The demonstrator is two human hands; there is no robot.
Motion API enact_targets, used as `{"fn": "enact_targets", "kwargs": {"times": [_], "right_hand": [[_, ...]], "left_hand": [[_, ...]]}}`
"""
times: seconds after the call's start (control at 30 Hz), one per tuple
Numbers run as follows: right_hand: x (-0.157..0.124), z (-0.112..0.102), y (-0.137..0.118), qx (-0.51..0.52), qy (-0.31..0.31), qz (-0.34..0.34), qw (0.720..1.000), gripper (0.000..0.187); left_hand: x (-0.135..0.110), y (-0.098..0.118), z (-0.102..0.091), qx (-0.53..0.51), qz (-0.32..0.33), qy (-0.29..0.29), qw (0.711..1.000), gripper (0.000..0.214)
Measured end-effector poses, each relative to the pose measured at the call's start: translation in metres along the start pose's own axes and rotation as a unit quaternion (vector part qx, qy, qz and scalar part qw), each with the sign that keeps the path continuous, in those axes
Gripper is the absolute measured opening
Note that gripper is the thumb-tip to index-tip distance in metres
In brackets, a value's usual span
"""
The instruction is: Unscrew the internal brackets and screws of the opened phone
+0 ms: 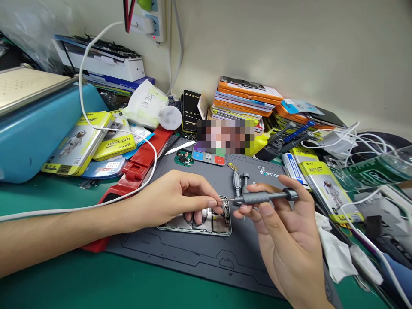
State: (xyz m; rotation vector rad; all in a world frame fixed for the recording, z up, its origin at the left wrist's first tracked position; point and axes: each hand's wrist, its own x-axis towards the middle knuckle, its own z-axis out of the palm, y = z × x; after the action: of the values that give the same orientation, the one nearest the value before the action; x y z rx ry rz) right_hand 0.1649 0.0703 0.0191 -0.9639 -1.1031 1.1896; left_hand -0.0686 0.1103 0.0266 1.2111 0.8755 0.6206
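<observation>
My right hand holds a slim grey precision screwdriver level, its tip pointing left. At that tip, the thumb and forefinger of my left hand are pinched together; whatever is between them is too small to make out. Beneath my left hand lies an opened phone housing with its inside facing up, partly covered by my fingers. More grey screwdrivers stand just behind the one I hold. All this is over a dark grey work mat.
Left of the mat are a red clamp-like tool, yellow battery boxes and a white cable. Behind it sit a small green circuit board and stacked boxes. Right are more battery boxes and a green bottle.
</observation>
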Motion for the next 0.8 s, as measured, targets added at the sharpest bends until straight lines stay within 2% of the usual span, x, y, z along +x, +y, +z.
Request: {"fn": "enact_targets", "kwargs": {"times": [0.47,0.8], "right_hand": [[0.0000,-0.0002,0.0015,-0.003,-0.006,-0.002,1.000,0.032],[0.0050,-0.0010,-0.0024,0.041,0.000,0.039,0.998,0.033]], "left_hand": [[0.0010,-0.0013,-0.0001,0.002,-0.001,0.003,1.000,0.011],[0.0008,0.0006,-0.0015,-0.031,-0.008,-0.015,0.999,0.013]]}}
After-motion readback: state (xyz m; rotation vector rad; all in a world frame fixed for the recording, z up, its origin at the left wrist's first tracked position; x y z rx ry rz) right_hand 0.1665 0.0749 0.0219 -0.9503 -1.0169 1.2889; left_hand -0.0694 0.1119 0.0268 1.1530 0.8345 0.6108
